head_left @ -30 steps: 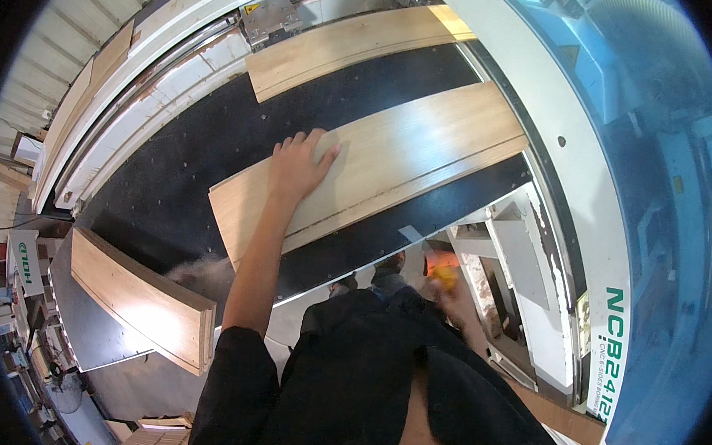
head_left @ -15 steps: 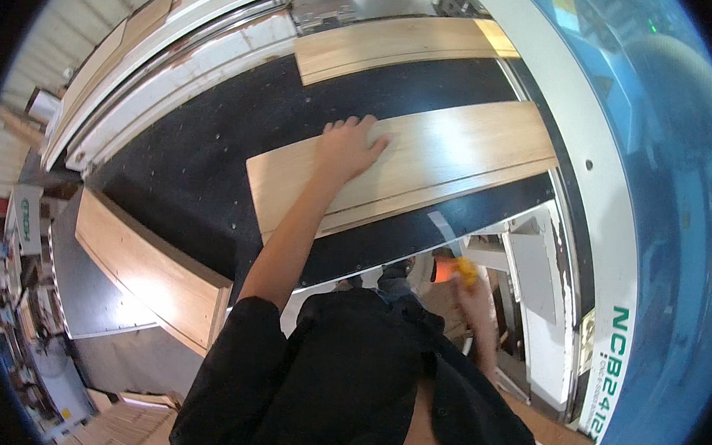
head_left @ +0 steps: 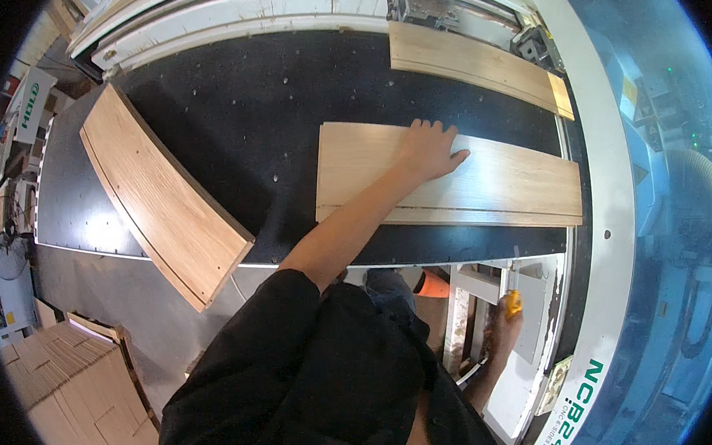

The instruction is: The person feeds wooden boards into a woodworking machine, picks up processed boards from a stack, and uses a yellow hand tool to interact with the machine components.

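Black table point(head_left: 250, 94) bearing middle board point(head_left: 509, 183), far board point(head_left: 473, 63), left board point(head_left: 162, 188), perhaps stacked

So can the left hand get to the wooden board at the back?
Probably yes, with a bit of a stretch: the left hand rests on the middle board, and only black tabletop shows between it and the back board.

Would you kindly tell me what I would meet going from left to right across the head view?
White panel with green lettering, angled wooden board, left hand, right hand gripping a yellow item, blue see-through cover.
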The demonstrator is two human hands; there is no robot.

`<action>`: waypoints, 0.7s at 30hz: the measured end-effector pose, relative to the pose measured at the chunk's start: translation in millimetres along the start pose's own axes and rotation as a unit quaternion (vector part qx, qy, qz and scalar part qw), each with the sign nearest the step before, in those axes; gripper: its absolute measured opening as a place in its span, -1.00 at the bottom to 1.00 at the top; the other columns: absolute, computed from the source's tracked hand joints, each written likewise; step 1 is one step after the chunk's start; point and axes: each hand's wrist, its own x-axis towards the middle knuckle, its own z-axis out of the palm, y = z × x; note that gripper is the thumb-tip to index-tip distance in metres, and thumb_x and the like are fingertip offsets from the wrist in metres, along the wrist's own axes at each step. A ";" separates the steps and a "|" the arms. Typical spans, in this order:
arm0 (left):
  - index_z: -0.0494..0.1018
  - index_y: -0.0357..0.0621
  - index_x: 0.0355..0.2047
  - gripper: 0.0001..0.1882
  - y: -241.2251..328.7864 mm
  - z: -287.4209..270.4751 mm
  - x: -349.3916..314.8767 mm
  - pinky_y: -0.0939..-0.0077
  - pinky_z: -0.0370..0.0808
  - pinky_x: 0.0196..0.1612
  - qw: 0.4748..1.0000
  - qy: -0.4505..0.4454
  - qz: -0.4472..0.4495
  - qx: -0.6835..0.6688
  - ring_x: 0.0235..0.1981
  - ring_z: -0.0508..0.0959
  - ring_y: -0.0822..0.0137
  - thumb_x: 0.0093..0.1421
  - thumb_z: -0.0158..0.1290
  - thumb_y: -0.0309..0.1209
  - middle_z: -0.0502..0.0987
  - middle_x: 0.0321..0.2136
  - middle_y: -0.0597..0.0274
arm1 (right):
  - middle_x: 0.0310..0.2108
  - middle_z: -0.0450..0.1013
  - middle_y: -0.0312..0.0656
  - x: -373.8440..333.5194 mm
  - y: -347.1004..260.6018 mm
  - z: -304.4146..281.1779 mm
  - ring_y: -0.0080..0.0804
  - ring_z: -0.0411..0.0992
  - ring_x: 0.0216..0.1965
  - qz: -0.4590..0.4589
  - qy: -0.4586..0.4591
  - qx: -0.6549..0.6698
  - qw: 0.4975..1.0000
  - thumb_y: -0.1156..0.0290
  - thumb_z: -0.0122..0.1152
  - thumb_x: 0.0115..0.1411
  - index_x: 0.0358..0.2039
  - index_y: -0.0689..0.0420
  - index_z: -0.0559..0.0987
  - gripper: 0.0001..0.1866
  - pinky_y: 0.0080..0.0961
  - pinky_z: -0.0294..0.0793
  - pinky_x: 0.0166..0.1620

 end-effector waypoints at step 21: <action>0.63 0.05 0.06 -0.39 -40.5 -44.1 16.7 0.04 0.52 0.12 0.980 -0.176 -0.051 -0.081 -0.01 0.63 -0.13 0.40 -0.13 0.21 0.67 -0.09 -0.08 | -0.29 0.60 0.23 131.1 -152.2 -17.1 0.29 0.58 -0.20 -0.134 -0.012 -0.215 0.967 0.04 0.18 0.34 -0.07 0.24 0.57 -0.54 0.11 0.56 -0.15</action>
